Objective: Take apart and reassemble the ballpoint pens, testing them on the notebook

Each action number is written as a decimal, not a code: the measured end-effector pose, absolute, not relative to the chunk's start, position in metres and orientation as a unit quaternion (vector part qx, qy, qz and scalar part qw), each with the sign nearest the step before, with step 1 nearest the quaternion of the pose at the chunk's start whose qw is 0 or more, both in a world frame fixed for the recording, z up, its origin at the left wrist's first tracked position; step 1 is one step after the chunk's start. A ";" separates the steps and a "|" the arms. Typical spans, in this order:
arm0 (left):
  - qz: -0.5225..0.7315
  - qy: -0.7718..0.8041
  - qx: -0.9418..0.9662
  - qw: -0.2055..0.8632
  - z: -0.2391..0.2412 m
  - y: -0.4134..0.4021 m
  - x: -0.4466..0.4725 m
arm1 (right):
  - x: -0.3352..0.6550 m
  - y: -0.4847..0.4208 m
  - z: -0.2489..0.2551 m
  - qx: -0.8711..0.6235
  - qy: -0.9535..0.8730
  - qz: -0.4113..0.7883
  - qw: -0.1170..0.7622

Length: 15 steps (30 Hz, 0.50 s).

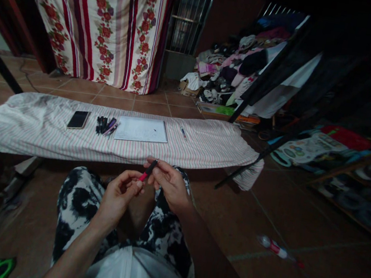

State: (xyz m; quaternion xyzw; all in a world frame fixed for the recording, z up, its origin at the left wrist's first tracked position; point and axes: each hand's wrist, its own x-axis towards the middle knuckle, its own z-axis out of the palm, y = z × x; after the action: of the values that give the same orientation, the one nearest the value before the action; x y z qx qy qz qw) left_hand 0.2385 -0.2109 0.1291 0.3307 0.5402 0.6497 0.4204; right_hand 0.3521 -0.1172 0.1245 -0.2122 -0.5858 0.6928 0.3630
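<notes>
- Black-and-red pen: held in mid-air in front of me.
- Left fingers, right fingers: clamped on its red and black ends.
- White spiral notepad: lying unhandled on striped cloth-covered board.

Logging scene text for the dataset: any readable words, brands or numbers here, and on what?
No legible text: the black-and-red pen between the left hand and right hand shows none; marks on the spiral notebook, the plastic bottle's red label and the printed sheet are too small or blurred to read.
</notes>
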 end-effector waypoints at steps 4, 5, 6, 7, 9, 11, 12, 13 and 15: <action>0.646 0.543 0.326 0.426 0.126 -0.209 0.239 | 0.351 -0.113 0.121 -0.239 -0.579 0.690 0.364; 0.646 0.545 0.323 0.426 0.126 -0.208 0.239 | 0.351 -0.113 0.120 -0.249 -0.571 0.692 0.364; 0.644 0.549 0.318 0.426 0.125 -0.207 0.239 | 0.350 -0.112 0.119 -0.262 -0.562 0.695 0.365; 0.642 0.555 0.313 0.427 0.124 -0.207 0.239 | 0.348 -0.112 0.119 -0.272 -0.553 0.697 0.365; 0.636 0.565 0.305 0.428 0.123 -0.206 0.239 | 0.346 -0.111 0.116 -0.282 -0.542 0.699 0.370; 0.636 0.567 0.303 0.426 0.123 -0.206 0.239 | 0.344 -0.110 0.114 -0.274 -0.543 0.701 0.372; 0.638 0.566 0.304 0.424 0.123 -0.205 0.238 | 0.344 -0.110 0.113 -0.265 -0.546 0.704 0.369; 0.639 0.564 0.306 0.424 0.123 -0.205 0.238 | 0.344 -0.109 0.112 -0.256 -0.552 0.705 0.364; 0.637 0.566 0.303 0.427 0.122 -0.204 0.237 | 0.345 -0.108 0.111 -0.247 -0.570 0.699 0.355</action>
State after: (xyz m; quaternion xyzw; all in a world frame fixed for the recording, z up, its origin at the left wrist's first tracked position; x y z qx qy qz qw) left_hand 0.2368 -0.2043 0.1221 0.3035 0.5656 0.6371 0.4267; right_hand 0.3450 -0.1078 0.1111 -0.2466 -0.5697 0.6990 0.3550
